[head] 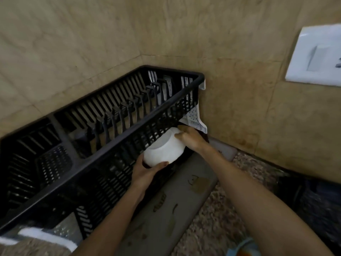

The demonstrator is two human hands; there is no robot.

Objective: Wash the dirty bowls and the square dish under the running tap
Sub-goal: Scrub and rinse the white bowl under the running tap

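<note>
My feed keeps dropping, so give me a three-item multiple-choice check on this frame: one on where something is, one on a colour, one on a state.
1. Where is the white bowl?
A. Held in front of the rack's near wall
B. Standing between the rack's pegs
C. Lying on the mat

2. What colour is the rack?
A. White
B. Black
C. Blue

3. How is the bowl held?
A. By the left hand alone
B. By no hand
C. By both hands

Answers:
1. A, the bowl sits outside the rack, against its near wall, above the mat.
2. B, the slatted walls and pegs are black.
3. C, the left hand cups its near end and the right hand has a grip on its far rim.
</note>
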